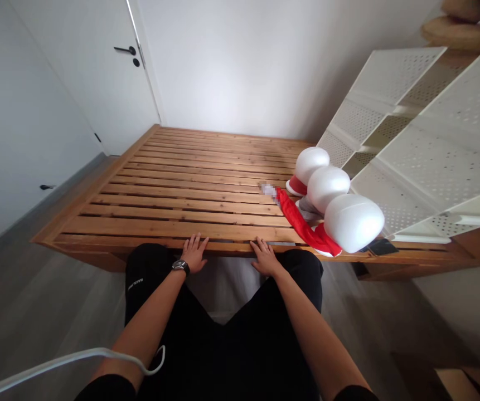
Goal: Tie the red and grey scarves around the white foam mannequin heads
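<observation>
My left hand (194, 253) lies on the front edge of a slatted wooden bed base (206, 200), fingers stretched out, a watch (180, 267) on its wrist. To its right, my right hand (265, 258) rests on the same edge with its fingers spread. Neither hand holds anything. Beyond my right hand, a red cloth (298, 220) stretches over the slats to the nearest of three white foam heads (353, 223). The middle head (329, 188) and the far head (312, 164) stand close behind it. Blurring hides what the far end of the cloth is.
White perforated shelf racks (436, 139) lean at the right, beside the heads. A small dark flat item (382, 247) lies near the front right edge. A white cable (76, 356) crosses my left forearm. A white door (89, 67) is at the back left.
</observation>
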